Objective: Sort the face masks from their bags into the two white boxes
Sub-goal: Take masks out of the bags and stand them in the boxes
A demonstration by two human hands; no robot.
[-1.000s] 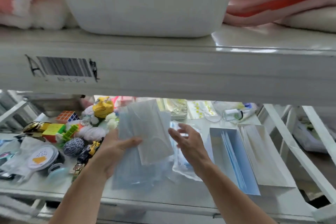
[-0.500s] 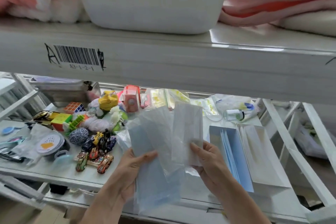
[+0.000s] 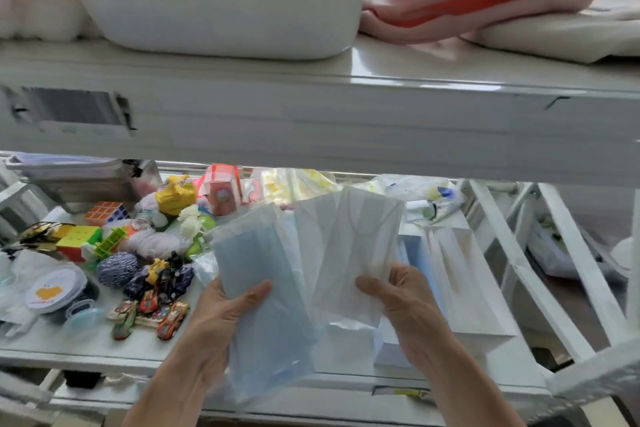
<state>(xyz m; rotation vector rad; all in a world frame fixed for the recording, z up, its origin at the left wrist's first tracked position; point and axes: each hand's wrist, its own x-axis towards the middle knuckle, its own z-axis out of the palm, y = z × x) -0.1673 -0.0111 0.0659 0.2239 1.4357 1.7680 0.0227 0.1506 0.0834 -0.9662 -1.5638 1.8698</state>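
Pinching white pleated masks [image 3: 349, 253] upright, your right grip [image 3: 405, 308] lies nearest the white cardboard boxes [image 3: 467, 288]; your left grip [image 3: 221, 319] holds bagged blue masks [image 3: 249, 253].

a clear bag of pale blue masks [image 3: 263, 305] is held upright, leaning a little left, in the left hand [image 3: 221, 319], with the thumb across its front. just beside it, overlapping its right edge, a clear bag of white masks [image 3: 353, 253] is pinched near its lower edge by the right hand [image 3: 405, 305]. behind both, two open white boxes lie side by side on the shelf [image 3: 86, 343]: the left box [image 3: 391, 354] shows blue masks inside, the right box [image 3: 467, 288] shows white.
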